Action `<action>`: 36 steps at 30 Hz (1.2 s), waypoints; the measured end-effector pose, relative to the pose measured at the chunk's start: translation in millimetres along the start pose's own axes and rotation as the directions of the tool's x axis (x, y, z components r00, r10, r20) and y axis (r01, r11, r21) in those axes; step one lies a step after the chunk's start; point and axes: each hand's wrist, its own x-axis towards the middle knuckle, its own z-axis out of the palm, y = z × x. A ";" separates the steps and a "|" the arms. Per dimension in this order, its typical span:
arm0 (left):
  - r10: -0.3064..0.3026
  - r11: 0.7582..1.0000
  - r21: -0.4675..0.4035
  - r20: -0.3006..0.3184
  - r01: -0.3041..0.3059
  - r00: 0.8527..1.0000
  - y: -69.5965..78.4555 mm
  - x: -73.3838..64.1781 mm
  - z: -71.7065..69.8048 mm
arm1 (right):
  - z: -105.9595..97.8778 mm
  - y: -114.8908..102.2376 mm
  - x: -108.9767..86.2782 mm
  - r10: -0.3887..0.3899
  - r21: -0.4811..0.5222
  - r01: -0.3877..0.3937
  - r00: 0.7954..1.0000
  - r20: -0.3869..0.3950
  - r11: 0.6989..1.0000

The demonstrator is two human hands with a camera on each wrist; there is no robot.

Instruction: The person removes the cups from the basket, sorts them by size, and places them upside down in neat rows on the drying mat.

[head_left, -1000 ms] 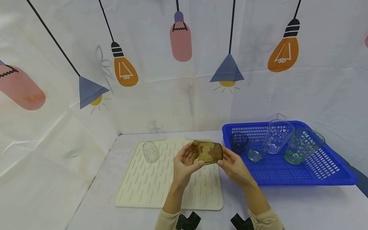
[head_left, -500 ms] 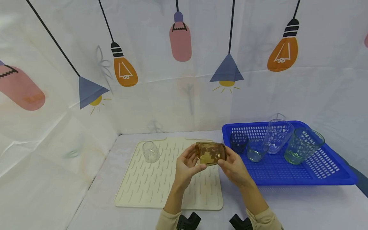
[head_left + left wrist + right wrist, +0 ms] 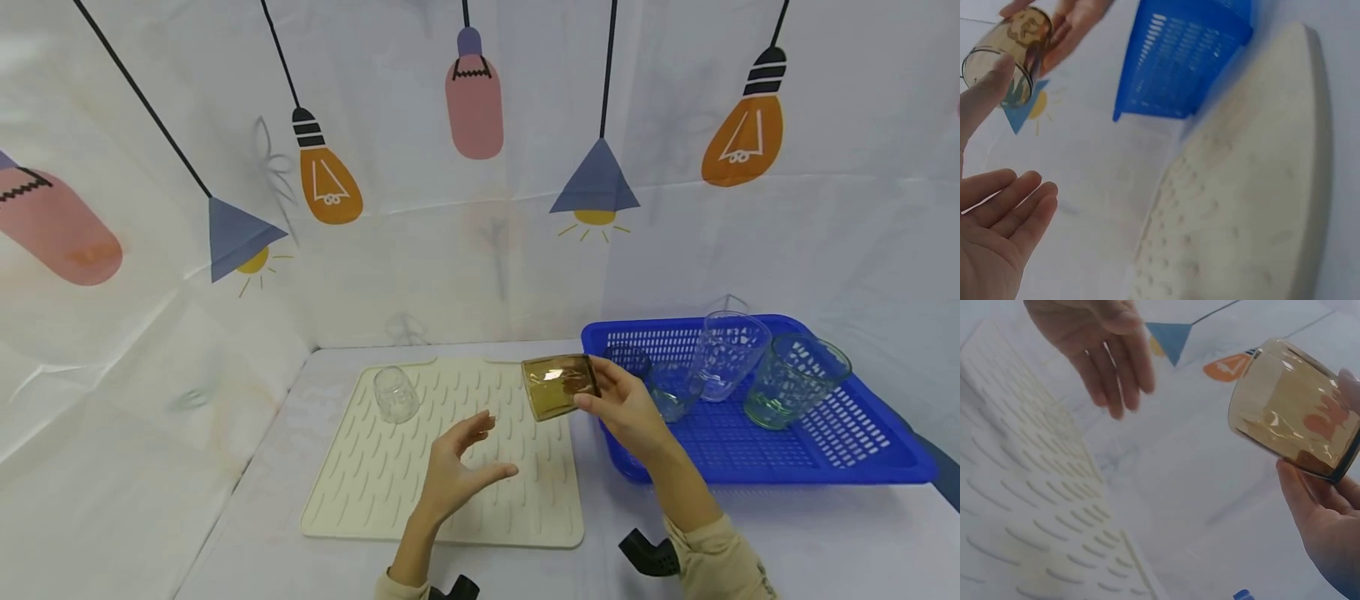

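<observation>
1. Right hand [image 3: 633,412]: thumb and fingers closed round the base end of the amber glass [image 3: 555,387], which is held in the air on its side, slightly tilted, its mouth toward the left.
2. Position of the amber glass: above the back half of the counter [image 3: 240,517], over the right edge of the ribbed mat [image 3: 390,500], just beside the blue basket [image 3: 787,477].
3. Left hand [image 3: 453,475]: raised over the mat, thumb and fingers wide apart in a C-shape, near the amber glass but apart from it.
4. Ribbed mat: pale cream, set close to the back edge of the counter, toward its left back corner.
5. Clear glass [image 3: 396,395]: on the mat, near the mat's left back corner.
6. Blue basket: perforated, by the right back corner of the counter. Within, from left to right: a dark glass [image 3: 628,358] and a small bluish glass [image 3: 675,404], both partly behind the right hand from here; a tall clear glass [image 3: 727,358]; a greenish glass [image 3: 795,379].
7. Backdrop: white sheet [image 3: 450,250] printed with hanging lamps, behind the counter's back edge.
</observation>
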 end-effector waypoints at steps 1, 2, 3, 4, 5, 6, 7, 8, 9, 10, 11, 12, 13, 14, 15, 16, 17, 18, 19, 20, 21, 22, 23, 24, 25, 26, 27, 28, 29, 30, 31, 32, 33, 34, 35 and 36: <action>0.004 0.999 0.043 -0.003 -0.004 1.000 -2.0 -3.3 -3.6 | -0.6 -2.1 2.0 0.014 -0.023 -0.014 1.000 -0.006 1.000; 0.006 0.996 0.088 -0.006 -0.006 1.000 -4.1 -6.6 -7.3 | -1.1 -4.1 4.0 0.030 -0.044 -0.031 0.999 -0.012 0.999; 0.007 0.992 0.125 -0.007 -0.006 1.000 -6.3 -9.9 -11.3 | -1.5 -5.8 6.1 0.047 -0.068 -0.048 0.999 -0.021 0.996; 0.012 0.987 0.161 -0.009 -0.010 1.000 -8.9 -13.2 -15.6 | -1.6 -7.6 8.4 0.062 -0.095 -0.065 0.998 -0.029 0.993; 0.016 0.980 0.197 -0.011 -0.013 1.000 -11.5 -16.7 -20.1 | -1.9 -9.1 10.6 0.077 -0.123 -0.081 0.996 -0.037 0.989; 0.014 0.973 0.229 -0.015 -0.010 1.000 -14.3 -20.4 -25.2 | -2.0 -10.5 13.0 0.092 -0.148 -0.097 0.995 -0.044 0.984; 0.012 0.967 0.257 -0.020 -0.006 1.000 -16.9 -24.3 -30.4 | -2.3 -11.3 15.8 0.105 -0.167 -0.111 0.993 -0.047 0.980; 0.014 0.957 0.290 -0.024 -0.006 1.000 -19.7 -28.4 -36.0 | -2.5 -11.9 18.6 0.116 -0.187 -0.124 0.992 -0.049 0.975; 0.015 0.947 0.321 -0.029 -0.005 0.999 -22.4 -32.9 -42.0 | -2.6 -12.5 21.3 0.125 -0.204 -0.133 0.991 -0.049 0.970; 0.021 0.936 0.353 -0.034 -0.008 0.999 -25.2 -37.4 -48.4 | -2.7 -12.9 24.3 0.132 -0.215 -0.139 0.990 -0.047 0.967; 0.028 0.921 0.390 -0.043 -0.009 0.999 -27.6 -42.1 -55.1 | -3.0 -12.7 27.4 0.136 -0.227 -0.143 0.990 -0.045 0.963; 0.037 0.904 0.426 -0.051 -0.012 0.998 -29.9 -46.5 -62.1 | -3.1 -12.7 30.4 0.140 -0.237 -0.146 0.989 -0.041 0.960; 0.047 0.887 0.462 -0.060 -0.014 0.997 -31.9 -51.0 -69.3 | -3.4 -12.2 33.8 0.142 -0.241 -0.146 0.989 -0.036 0.960; 0.060 0.866 0.499 -0.067 -0.019 0.996 -33.8 -55.2 -76.5 | -3.5 -12.2 36.9 0.142 -0.249 -0.146 0.989 -0.033 0.957; 0.070 0.846 0.533 -0.078 -0.018 0.995 -35.3 -59.2 -83.7 | -3.6 -12.3 39.9 0.140 -0.260 -0.144 0.990 -0.031 0.955; 0.081 0.824 0.567 -0.084 -0.019 0.993 -36.5 -63.1 -90.7 | -3.9 -11.8 43.4 0.138 -0.277 -0.141 0.990 -0.028 0.951; 0.088 0.803 0.596 -0.093 -0.015 0.992 -37.4 -67.1 -97.6 | -4.1 -11.2 47.3 0.138 -0.291 -0.139 0.990 -0.024 0.947; 0.090 0.786 0.619 -0.099 -0.009 0.991 -38.0 -70.9 -104.3 | -3.9 -10.9 51.4 0.135 -0.303 -0.134 0.991 -0.016 0.943; 0.089 0.771 0.637 -0.106 -0.001 0.990 -38.3 -75.0 -110.6 | -3.8 -10.4 55.7 0.133 -0.318 -0.129 0.991 -0.008 0.939; 0.084 0.759 0.651 -0.112 0.009 0.990 -38.3 -79.1 -116.7 | -3.8 -9.9 59.9 0.130 -0.343 -0.122 0.991 0.000 0.931; 0.075 0.750 0.661 -0.119 0.023 0.990 -38.0 -83.2 -122.4 | -3.4 -9.3 64.5 0.127 -0.361 -0.115 0.992 0.008 0.925; 0.065 0.742 0.669 -0.125 0.035 0.990 -38.2 -87.4 -128.4 | -2.3 -8.6 69.7 0.128 -0.372 -0.112 0.992 0.018 0.922; 0.050 0.737 0.674 -0.135 0.055 0.990 -38.0 -91.5 -133.9 | -1.0 -8.1 74.7 0.128 -0.381 -0.107 0.991 0.029 0.918; 0.038 0.730 0.680 -0.143 0.070 0.989 -38.3 -95.3 -139.0 | 0.4 -7.4 79.4 0.127 -0.393 -0.102 0.991 0.036 0.914; 0.027 0.724 0.685 -0.149 0.084 0.988 -38.8 -99.1 -143.9 | 1.8 -6.7 84.0 0.127 -0.399 -0.099 0.991 0.045 0.912; 0.019 0.716 0.692 -0.154 0.094 0.988 -39.6 -102.5 -148.3 | 3.1 -5.4 88.5 0.126 -0.406 -0.095 0.991 0.050 0.909; 0.013 0.706 0.700 -0.159 0.104 0.987 -40.7 -105.6 -152.3 | 4.6 -4.0 93.0 0.125 -0.406 -0.091 0.990 0.058 0.909; 0.008 0.695 0.710 -0.166 0.114 0.986 -42.0 -108.4 -155.8 | 6.0 -2.3 97.1 0.126 -0.414 -0.089 0.990 0.062 0.906; 0.014 0.683 0.722 -0.170 0.114 0.985 -43.7 -111.2 -159.3 | 7.3 -0.2 101.1 0.124 -0.422 -0.085 0.990 0.066 0.903; 0.030 0.672 0.733 -0.170 0.106 0.985 -46.2 -113.7 -162.7 | 8.4 2.3 105.0 0.124 -0.430 -0.082 0.990 0.069 0.899; 0.044 0.662 0.742 -0.174 0.101 0.984 -49.0 -116.1 -166.2 | 9.9 4.7 109.0 0.117 -0.435 -0.073 0.990 0.076 0.897; 0.053 0.652 0.752 -0.173 0.097 0.983 -52.0 -118.1 -169.7 | 11.6 7.1 112.9 0.114 -0.446 -0.067 0.990 0.078 0.892; 0.065 0.647 0.757 -0.171 0.089 0.983 -55.1 -120.0 -173.4 | 13.8 9.1 116.7 0.110 -0.451 -0.061 0.991 0.082 0.890; 0.071 0.643 0.761 -0.171 0.086 0.983 -58.1 -121.7 -177.1 | 16.2 10.8 120.2 0.108 -0.457 -0.056 0.990 0.088 0.888; 0.071 0.642 0.762 -0.168 0.084 0.983 -60.8 -123.0 -180.7 | 18.7 12.5 123.6 0.102 -0.460 -0.046 0.990 0.098 0.887; 0.063 0.644 0.760 -0.164 0.085 0.984 -62.8 -123.9 -184.2 | 21.5 14.4 126.7 0.097 -0.466 -0.036 0.990 0.106 0.884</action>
